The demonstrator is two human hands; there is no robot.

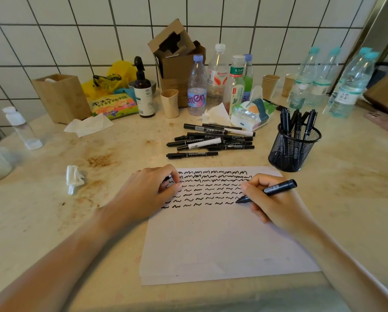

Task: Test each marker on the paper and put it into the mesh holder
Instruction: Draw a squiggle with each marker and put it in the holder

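A white sheet of paper (222, 239) lies on the counter, its upper part filled with rows of black squiggles. My right hand (276, 203) grips a black marker (271, 190) with its tip touching the paper at the right end of the lowest row. My left hand (152, 192) rests on the paper's upper left corner, fingers curled around something small and dark, probably the cap. A pile of several black and white markers (211, 140) lies beyond the paper. The black mesh holder (294, 149) stands at the right with several markers upright in it.
Plastic bottles (217, 79), a tissue pack (251, 113), a cardboard box (177, 59), paper cups (270, 85) and a pump bottle (144, 91) crowd the back by the tiled wall. A crumpled tissue (75, 179) lies left of the paper. More bottles (345, 86) stand at the back right.
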